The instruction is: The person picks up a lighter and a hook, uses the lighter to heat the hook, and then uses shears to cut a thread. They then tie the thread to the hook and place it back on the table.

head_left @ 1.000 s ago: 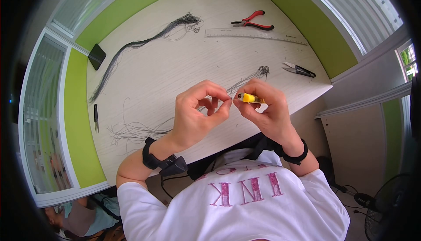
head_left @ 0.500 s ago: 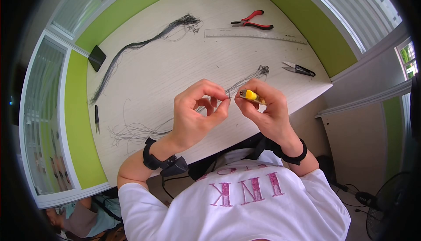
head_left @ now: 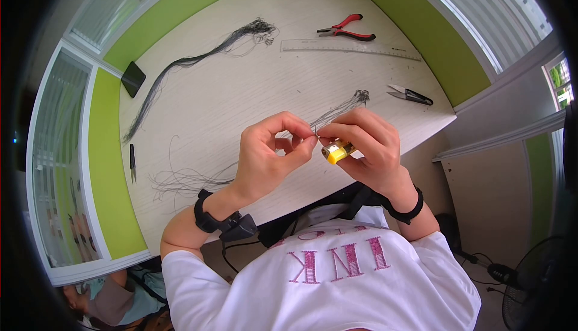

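My left hand (head_left: 274, 156) pinches a thin dark thread between thumb and forefinger near the table's front edge. Close beside it, my right hand (head_left: 370, 147) holds a yellow lighter (head_left: 338, 150) in its palm and lower fingers, its metal end toward the left. The right fingertips meet the left ones at the thread. Behind and beneath both hands lies a bundle of thin dark threads, its knotted end (head_left: 360, 96) at the upper right and its loose ends (head_left: 186, 180) spread at the left.
A longer dark thread bundle (head_left: 198, 60) lies at the back left. Red-handled pliers (head_left: 346, 30), a clear ruler (head_left: 349, 48) and black snips (head_left: 410, 94) are at the right. Small scissors (head_left: 132, 163) and a black object (head_left: 133, 79) sit left. Another person (head_left: 114, 298) is at lower left.
My right hand has turned, and its fingertips have come to the left ones at the thread. The lighter has swung downward, its yellow part now lower. My left hand has barely moved.
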Available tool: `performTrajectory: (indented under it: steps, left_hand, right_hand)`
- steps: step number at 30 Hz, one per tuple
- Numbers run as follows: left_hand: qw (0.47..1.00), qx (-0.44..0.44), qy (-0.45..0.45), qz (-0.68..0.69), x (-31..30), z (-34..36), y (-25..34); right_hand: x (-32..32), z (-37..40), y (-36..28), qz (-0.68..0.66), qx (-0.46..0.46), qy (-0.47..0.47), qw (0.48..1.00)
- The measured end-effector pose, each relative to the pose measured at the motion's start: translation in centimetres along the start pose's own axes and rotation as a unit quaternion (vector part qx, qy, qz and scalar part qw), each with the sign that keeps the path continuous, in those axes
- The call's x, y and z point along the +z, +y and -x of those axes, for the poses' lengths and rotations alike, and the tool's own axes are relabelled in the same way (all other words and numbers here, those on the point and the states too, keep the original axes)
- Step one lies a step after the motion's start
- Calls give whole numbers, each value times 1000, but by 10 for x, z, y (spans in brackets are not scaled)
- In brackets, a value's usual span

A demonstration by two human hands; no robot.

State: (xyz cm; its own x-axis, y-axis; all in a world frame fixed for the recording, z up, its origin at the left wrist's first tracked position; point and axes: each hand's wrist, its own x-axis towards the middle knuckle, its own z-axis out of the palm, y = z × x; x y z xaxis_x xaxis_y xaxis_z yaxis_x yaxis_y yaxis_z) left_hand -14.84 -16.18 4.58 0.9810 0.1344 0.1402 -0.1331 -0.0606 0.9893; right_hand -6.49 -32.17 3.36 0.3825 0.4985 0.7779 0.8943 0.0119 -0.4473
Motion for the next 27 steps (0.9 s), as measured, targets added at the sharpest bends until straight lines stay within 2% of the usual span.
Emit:
performTrajectory:
  steps: [6,12,14,15,17,18,20,24,26,27]
  left_hand:
    - [1000,5,-5,-8,0,0,-1]
    - [1000,15,-2,-14,1,2,-1]
    - [999,28,9,-14,2,3,-1]
    - [999,29,9,-14,2,3,-1]
    - [999,35,-10,-33,0,4,-1]
    - [999,35,-10,-33,0,4,-1]
    - [998,42,5,-38,-1,3,0]
    - [998,44,5,-37,-2,3,2]
    - [999,31,-4,-28,-2,3,1]
    - [999,31,-4,-28,-2,3,1]
  right_hand:
    - [2,0,1,32,-21,1,999]
    - [6,2,-3,12,3,6,1000]
    - [6,4,-10,-62,107,5,992]
    - [7,6,-13,-63,107,4,992]
    - [7,9,-16,-187,268,-3,945]
    - [8,10,-16,-187,268,-4,945]
    - [9,14,-15,-253,343,1,905]
    - [4,9,-18,-194,301,9,934]
    - [3,5,-17,-82,158,47,983]
    - [4,4,-17,-82,158,47,983]
